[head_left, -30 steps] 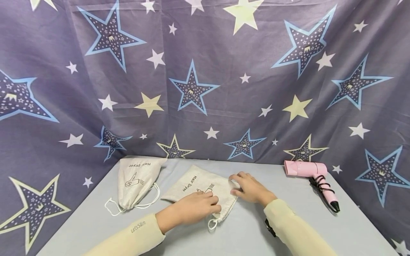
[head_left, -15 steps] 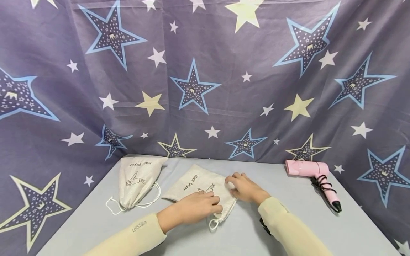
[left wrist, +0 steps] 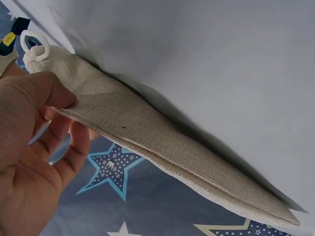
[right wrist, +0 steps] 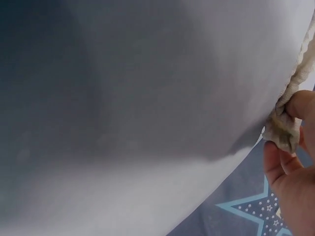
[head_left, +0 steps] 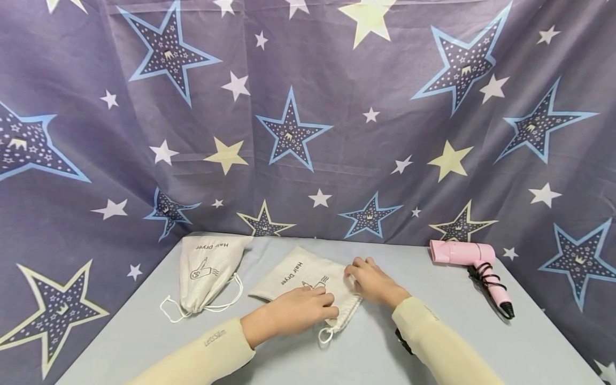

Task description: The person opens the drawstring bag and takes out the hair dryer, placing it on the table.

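A flat beige drawstring bag [head_left: 274, 280] printed "Hair Dryer" lies in the middle of the table in the head view. My left hand [head_left: 295, 310] pinches its near side edge; the left wrist view has the thumb on one face of the bag [left wrist: 147, 132] and the fingers behind it. The far corner of the gathered mouth is pinched by my right hand [head_left: 377, 280]. From the right wrist, that bunched cloth [right wrist: 283, 130] shows between thumb and fingers. A small white cord loop [head_left: 325, 336] sticks out at the mouth's near end.
Another drawstring bag [head_left: 210, 267] with the same print lies at the left, drawn narrow at its mouth, its white cords spread on the table. A pink hair dryer [head_left: 462, 253], black cord wrapped round its handle, lies at the right. Star-patterned cloth [head_left: 337, 139] hangs behind the table.
My right hand shifts slightly left, then back right. The middle bag moves a little to the right along with my left hand. The other bag and the hair dryer stay put.
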Tool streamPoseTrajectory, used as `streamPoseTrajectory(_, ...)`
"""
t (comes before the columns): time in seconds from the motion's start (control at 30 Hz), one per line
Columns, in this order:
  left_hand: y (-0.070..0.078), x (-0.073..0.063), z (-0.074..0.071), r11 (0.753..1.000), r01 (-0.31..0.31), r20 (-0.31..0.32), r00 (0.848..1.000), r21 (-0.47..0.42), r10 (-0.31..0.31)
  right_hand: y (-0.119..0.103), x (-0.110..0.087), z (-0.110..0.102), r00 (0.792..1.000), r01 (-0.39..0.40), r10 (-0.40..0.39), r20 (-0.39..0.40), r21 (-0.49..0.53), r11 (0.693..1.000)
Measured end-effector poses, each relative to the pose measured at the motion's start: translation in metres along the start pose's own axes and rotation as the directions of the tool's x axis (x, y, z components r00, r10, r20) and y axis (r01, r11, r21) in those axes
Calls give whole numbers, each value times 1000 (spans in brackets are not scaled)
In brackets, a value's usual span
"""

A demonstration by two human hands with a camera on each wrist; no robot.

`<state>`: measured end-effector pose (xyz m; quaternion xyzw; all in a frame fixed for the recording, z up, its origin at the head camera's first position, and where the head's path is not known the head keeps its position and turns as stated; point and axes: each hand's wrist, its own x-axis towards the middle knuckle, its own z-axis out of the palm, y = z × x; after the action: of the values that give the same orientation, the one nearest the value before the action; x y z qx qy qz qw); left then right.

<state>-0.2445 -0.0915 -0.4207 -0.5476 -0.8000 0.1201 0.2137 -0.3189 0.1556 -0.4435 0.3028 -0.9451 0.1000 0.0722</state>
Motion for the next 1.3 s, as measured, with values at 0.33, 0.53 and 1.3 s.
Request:
streamPoseTrajectory(0.33, 3, 18, 1, 999, 8, 24, 1000, -33, -7, 16, -10, -2, 999, 5, -7, -38, -41, 999)
streamPoseTrajectory(0.53, 3, 32, 5, 999, 2, 29, 1000, -32, -1, 27, -19, -4, 998, -11, 9, -59, -44, 999)
streamPoseTrajectory(1.3, 5, 83, 11, 996, 1, 107, 994, -91, 9, 71, -59, -22, 992, -66, 60, -112, -48, 997)
